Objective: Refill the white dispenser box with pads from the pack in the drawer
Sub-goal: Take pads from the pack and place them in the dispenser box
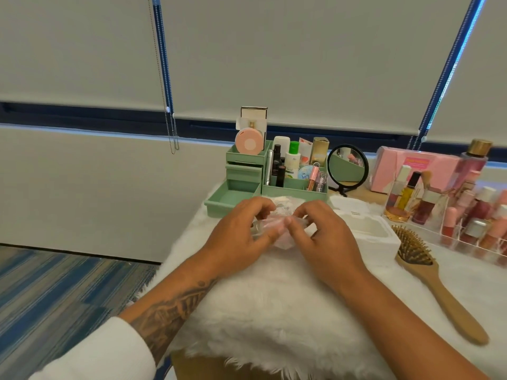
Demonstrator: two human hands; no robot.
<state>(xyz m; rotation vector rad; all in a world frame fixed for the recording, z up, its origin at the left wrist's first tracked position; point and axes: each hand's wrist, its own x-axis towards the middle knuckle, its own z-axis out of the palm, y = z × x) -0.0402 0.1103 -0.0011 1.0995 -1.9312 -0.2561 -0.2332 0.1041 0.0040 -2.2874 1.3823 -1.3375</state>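
Observation:
A clear plastic pack of pads (277,227) with a pinkish tint is held over the white furry mat. My left hand (241,237) grips its left side, and my right hand (323,237) pinches its top right edge with the fingertips. The white dispenser box (382,238) sits open just right of my right hand, its lid (348,205) lying behind it. The green organiser's bottom drawer (227,198) is pulled out, just beyond my left hand. My hands hide most of the pack.
A green organiser (293,185) full of cosmetics stands behind the pack. A black round mirror (348,165), a pink box (411,171) and a clear tray of bottles (466,215) line the right. A wooden hairbrush (428,275) lies at the right. The table's left edge drops to carpet.

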